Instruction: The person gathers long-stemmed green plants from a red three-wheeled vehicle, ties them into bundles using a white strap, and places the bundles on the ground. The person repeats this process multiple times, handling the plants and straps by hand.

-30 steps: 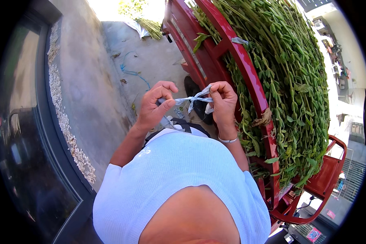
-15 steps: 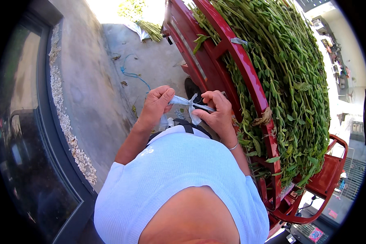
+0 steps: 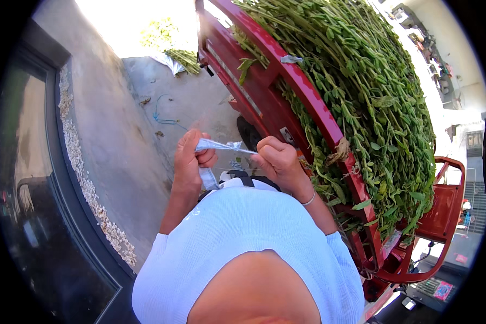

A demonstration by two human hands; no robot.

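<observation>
Left hand: I saw the left hand curled tight around the wider end of the pale blue strip.
Right hand: The right hand pinched the strip's thin end between thumb and bent forefinger; a bracelet circled that wrist.
Strip, place: It spanned the gap between both hands, in front of the waist and above the floor.
Strip, long axis: It ran left to right, dipping slightly toward the right hand, straight as if taut, narrowing that way, with a gathered bit near the middle.
Loose tail: A pale length hung below the left hand, pointing down toward the person's middle.
Near edges: The white shirt bounded my lower side; the red frame, loaded with leafy green stems, slanted close beyond the right hand.
Room: Ahead lay grey concrete floor with a blue string; leftward, a mottled concrete band reached the white pebbles.
</observation>
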